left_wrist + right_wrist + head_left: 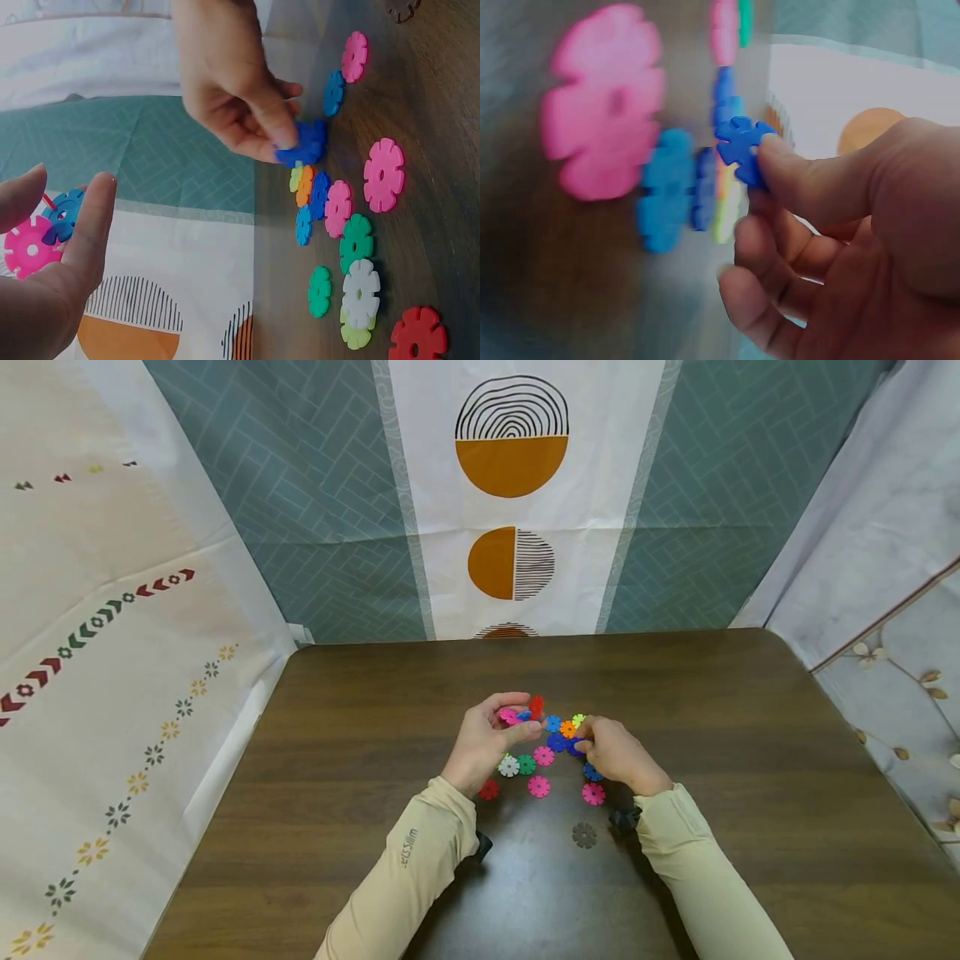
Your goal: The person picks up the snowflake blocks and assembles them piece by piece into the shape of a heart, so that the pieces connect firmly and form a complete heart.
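Observation:
My left hand (pixel 483 739) holds a small cluster of notched plastic discs between thumb and fingers, raised over the table. The cluster has a pink disc (pixel 31 246), a blue disc (pixel 69 212) and a red disc (pixel 536 706); how they join is partly hidden by the fingers. To its right, my right hand (pixel 617 752) pinches a dark blue notched disc (pixel 739 146) between thumb and index finger, low over the loose pieces. The other right fingers are loosely curled. The two hands are apart.
Loose discs lie on the dark wooden table (pixel 337 793): a white disc (pixel 508 766), a green disc (pixel 527 765), an orange disc (pixel 567 729), a red disc (pixel 489 790), several pink and blue ones. A dark grey disc (pixel 584 835) lies nearer. Patterned cloths hang behind and beside.

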Tool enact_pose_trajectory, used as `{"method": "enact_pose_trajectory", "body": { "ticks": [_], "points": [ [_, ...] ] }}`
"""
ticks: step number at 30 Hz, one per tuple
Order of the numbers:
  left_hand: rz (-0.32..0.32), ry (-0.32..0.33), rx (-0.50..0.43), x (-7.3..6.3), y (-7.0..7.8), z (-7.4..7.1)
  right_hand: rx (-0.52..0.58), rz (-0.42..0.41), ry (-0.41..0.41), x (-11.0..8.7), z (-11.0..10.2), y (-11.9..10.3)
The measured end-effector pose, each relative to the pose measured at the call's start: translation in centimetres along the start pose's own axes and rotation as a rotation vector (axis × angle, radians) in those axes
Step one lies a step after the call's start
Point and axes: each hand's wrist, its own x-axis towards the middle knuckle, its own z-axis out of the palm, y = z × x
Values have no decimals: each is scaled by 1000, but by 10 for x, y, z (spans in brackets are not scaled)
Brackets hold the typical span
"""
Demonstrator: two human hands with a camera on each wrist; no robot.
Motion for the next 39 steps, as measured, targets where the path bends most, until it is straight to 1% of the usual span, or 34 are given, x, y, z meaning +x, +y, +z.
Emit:
{"method": "enact_pose_trajectory", "body": {
  "ticks": [4,9,13,18,22,26,33,36,39],
  "points": [
    [10,-7,25,0,-1,0,125,-68,38,-5,-9,-6],
    [-2,-18,-2,0,-2,1,262,-168,157,-12,-19,-20],
    [-17,-26,9,0,-4,2,383,-245,251,-17,-21,-31],
    [-30,-25,32,-1,-4,3,461,-333,347,-23,-22,-45],
    [-39,-29,37,-1,-4,4,471,-403,377,-24,-23,-52],
    [-48,-34,34,-1,-4,4,421,-460,408,-23,-25,-56],
    [-54,-60,52,-1,-3,5,326,-526,465,-20,-25,-57],
    [-52,-65,47,-1,-3,5,320,-544,464,-20,-25,-58],
    [-47,-68,43,0,-4,5,326,-546,457,-20,-25,-59]
  ]
}}
